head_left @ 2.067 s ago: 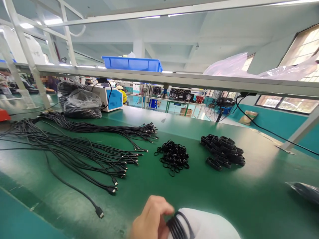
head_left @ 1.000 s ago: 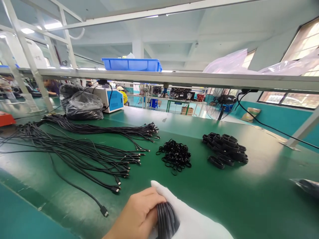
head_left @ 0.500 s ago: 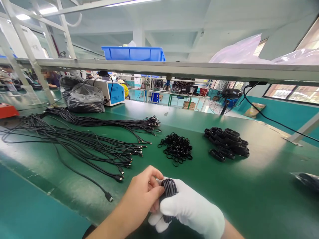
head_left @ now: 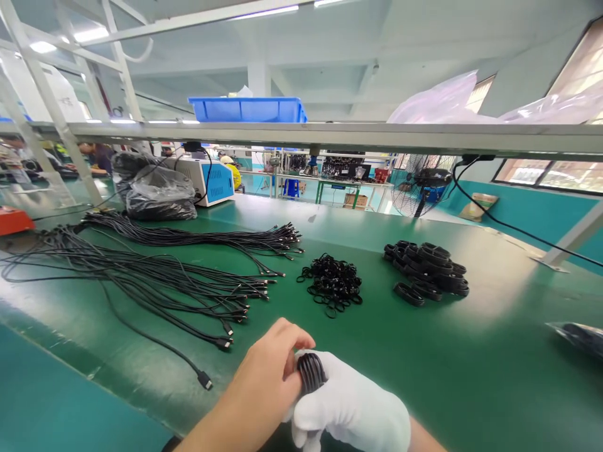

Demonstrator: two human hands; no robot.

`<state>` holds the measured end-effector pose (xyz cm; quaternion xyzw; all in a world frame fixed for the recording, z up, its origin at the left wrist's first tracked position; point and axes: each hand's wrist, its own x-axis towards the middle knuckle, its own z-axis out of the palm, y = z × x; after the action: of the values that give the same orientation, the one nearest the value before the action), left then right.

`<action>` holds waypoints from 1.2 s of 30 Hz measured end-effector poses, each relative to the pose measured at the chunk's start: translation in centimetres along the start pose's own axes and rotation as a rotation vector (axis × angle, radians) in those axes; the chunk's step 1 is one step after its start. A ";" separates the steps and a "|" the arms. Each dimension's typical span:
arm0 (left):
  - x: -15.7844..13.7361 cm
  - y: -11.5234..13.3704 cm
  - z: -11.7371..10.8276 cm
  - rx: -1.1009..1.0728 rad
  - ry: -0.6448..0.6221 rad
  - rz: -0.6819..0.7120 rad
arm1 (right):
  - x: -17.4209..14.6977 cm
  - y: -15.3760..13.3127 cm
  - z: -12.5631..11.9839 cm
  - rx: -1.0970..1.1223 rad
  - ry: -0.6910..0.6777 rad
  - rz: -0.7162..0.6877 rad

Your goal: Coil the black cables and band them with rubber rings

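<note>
A black coiled cable is held at the lower middle, its loops bunched side by side. My right hand, in a white glove, wraps round the coil with the thumb across its near side. My bare left hand grips the coil's left edge, its fingers curled and partly hidden behind the thumb. Just beyond my hands lies a heap of small black bands. To the left, long black cables are spread out with their plugs pointing right, and one loose cable end lies nearer me.
A pile of coiled cables sits to the right on the green table. Farther back stand a plastic-wrapped bundle and a blue-and-white machine. A shelf crosses above, carrying a blue tray. A bagged item lies far right.
Both hands have shifted slightly left and down with the coiled cable. The left hand has turned so that its back hides more of its fingers. The view has tilted a little upward.
</note>
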<state>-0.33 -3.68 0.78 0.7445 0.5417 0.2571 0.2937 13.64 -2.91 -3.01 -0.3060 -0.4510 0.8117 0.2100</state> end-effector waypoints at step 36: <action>0.2 -4.3 2.7 -0.026 0.169 0.262 | 0.7 0.3 -0.4 0.138 0.091 -0.088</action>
<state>-1.20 -2.83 -4.21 0.7806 0.4593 0.3619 0.2207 13.39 -2.37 -3.61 -0.3074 -0.3972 0.8160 0.2862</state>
